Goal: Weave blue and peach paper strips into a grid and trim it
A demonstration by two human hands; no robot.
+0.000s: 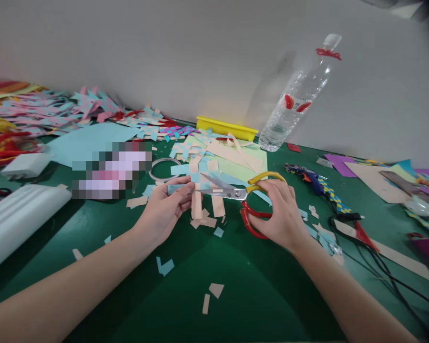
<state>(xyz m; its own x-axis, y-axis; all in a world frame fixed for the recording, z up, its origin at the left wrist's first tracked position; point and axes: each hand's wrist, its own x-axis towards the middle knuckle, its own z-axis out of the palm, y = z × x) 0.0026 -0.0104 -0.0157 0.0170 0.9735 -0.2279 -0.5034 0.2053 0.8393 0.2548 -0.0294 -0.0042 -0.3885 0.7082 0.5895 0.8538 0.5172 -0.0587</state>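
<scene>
And here, pale blue and peach are checkered across the woven paper piece [204, 167], while the scissors [238, 194] are split in colour, one handle loop done in yellow, the other in red, blades silver! Deep green is spread across the surface [236, 267], grey over the wall [164, 57], bright yellow along the bar [227, 129], red round the neck of the clear bottle [296, 112], and yellow-and-blue checks are shown on the woven strip [335, 196]

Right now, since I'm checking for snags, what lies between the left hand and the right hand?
The head view shows woven paper, pinched in the left hand, then the open scissors, held in the right hand.
</scene>
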